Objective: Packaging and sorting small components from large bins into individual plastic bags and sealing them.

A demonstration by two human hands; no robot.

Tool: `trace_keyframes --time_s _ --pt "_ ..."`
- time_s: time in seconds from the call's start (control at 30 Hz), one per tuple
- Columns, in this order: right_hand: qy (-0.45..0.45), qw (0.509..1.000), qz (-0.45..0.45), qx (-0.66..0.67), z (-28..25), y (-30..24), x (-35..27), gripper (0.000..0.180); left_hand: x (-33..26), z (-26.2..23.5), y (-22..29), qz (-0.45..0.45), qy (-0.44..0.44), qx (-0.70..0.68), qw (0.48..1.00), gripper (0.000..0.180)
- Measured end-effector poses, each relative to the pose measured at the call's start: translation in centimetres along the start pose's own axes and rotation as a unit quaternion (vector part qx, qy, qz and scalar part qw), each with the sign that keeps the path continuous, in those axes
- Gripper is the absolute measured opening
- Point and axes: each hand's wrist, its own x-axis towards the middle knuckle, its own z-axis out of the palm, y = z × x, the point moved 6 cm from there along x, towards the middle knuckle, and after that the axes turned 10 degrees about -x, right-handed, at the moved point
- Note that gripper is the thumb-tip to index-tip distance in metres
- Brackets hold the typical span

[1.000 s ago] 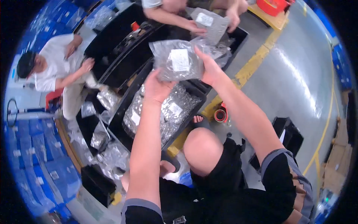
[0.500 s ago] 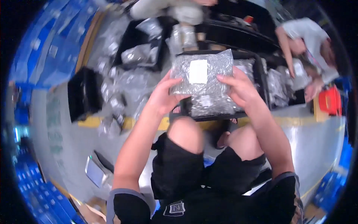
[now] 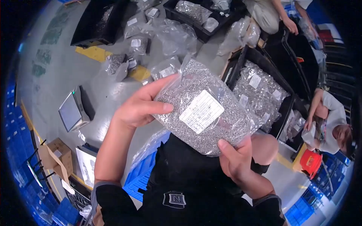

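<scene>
- Clear plastic bag of small grey metal parts with a white label (image 3: 205, 109) sits mid-frame, raised above the knees.
- Left hand (image 3: 141, 105) pinches its left edge.
- Right hand (image 3: 235, 160) pinches its lower corner.
- Black bin of similar bags (image 3: 264, 94) lies right of centre.

I see a glossy, crinkled clear plastic bag (image 3: 205, 109) packed with small dull-grey metal bits, a matt white paper label (image 3: 201, 111) on its face. The bin (image 3: 281, 84) looks like smooth black plastic, the floor (image 3: 68, 67) matt grey concrete, the box (image 3: 56, 154) plain brown cardboard.
</scene>
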Motion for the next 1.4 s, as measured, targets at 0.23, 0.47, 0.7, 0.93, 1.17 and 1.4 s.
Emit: trace_keyframes --time_s 0.23,0.47,0.7,0.93,1.17,1.4 --pt "-0.029 0.995 0.019 -0.098 0.1 -3.3 7.5 0.058 1.1 -2.0 2.7 0.075 0.099 0.033 0.992 0.066" --pt "-0.110 0.977 0.023 -0.179 0.1 -1.2 28.1 0.035 9.2 -9.2 5.1 0.161 0.232 -0.007 0.959 0.059" --pt "-0.104 0.957 0.195 -0.186 -3.6 19.9 31.3 0.047 6.0 -24.1 -9.8 0.021 0.391 -0.094 0.915 0.067" --pt "-0.116 0.916 0.124 -0.363 -4.3 24.0 35.2 0.051 4.0 -31.8 -15.7 0.098 0.457 -0.179 0.866 0.072" --pt "-0.038 0.898 0.097 -0.428 -6.4 19.6 34.3 0.049 6.5 -33.0 -12.7 0.076 0.558 0.560 0.608 0.070" --pt "-0.057 0.961 0.046 -0.267 -6.6 1.2 21.3 0.040 16.1 -29.9 -13.1 0.038 0.220 0.845 0.486 0.082"
